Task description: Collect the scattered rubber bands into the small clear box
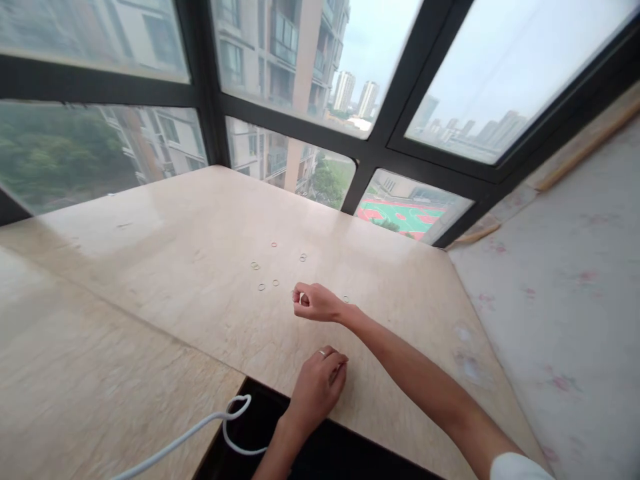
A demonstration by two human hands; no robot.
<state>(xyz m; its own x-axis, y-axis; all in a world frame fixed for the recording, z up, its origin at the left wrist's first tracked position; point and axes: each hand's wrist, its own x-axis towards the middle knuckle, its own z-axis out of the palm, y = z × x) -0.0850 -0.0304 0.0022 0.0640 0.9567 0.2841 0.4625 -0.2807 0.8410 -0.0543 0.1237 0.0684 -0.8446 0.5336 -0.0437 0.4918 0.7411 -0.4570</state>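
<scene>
Several thin small rings lie scattered on the beige marble-like surface [200, 233]. One ring [274, 245] is farthest toward the window, and a touching or overlapping pair of rings [303, 257] lies to its right. Another pair of rings [255, 266] is to the left, with single rings [275, 283] nearby. My right hand [320, 303] is closed in a pinch just to the right of these; what its fingertips hold is too small to make out. One more ring [346, 299] shows behind its wrist. Nearer me, my left hand [319, 383] rests with curled fingers, its contents hidden; a ring [323, 354] is worn on one finger.
A white cable [185, 437] loops over the dark gap [370, 453] at the surface's near edge. Dark-framed windows [295, 130] border the far side. At the right stands a wall with floral paper [560, 300]. A clear plastic-looking item [467, 353] lies near it.
</scene>
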